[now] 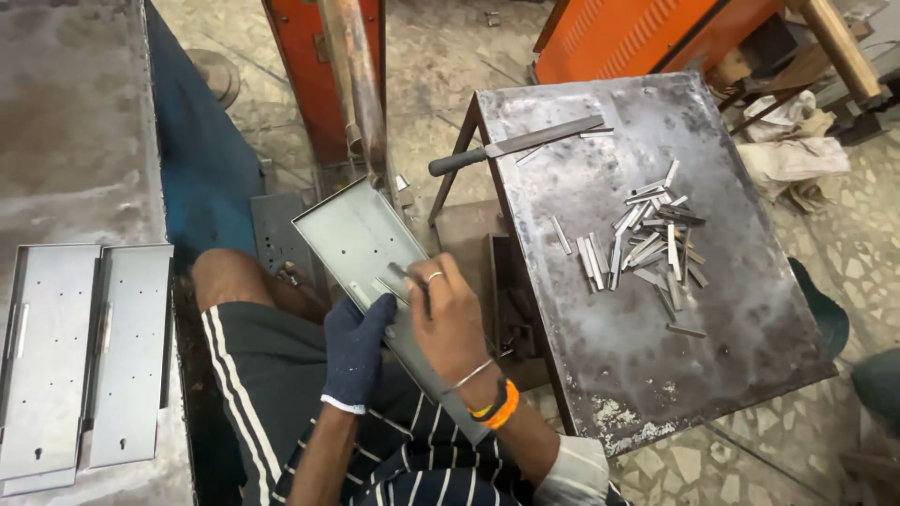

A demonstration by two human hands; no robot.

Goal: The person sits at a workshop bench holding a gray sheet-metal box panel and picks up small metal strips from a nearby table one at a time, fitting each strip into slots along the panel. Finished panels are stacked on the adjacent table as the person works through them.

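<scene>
A long grey sheet-metal tray (352, 230) with small holes rests slanted across my lap. My left hand (356, 347), in a dark blue glove, grips its near edge from below. My right hand (448, 314), bare with a ring and orange wristbands, pinches a small metal strip (401, 274) against the tray's inner face. A second small strip (382, 289) lies beside it on the tray.
A worn metal table (637, 375) to the right carries a heap of short metal strips (652, 239) and a large file (516, 145). Two finished trays (84, 356) lie on the bench at left. An orange machine (319, 66) with a rusty pipe (361, 84) stands ahead.
</scene>
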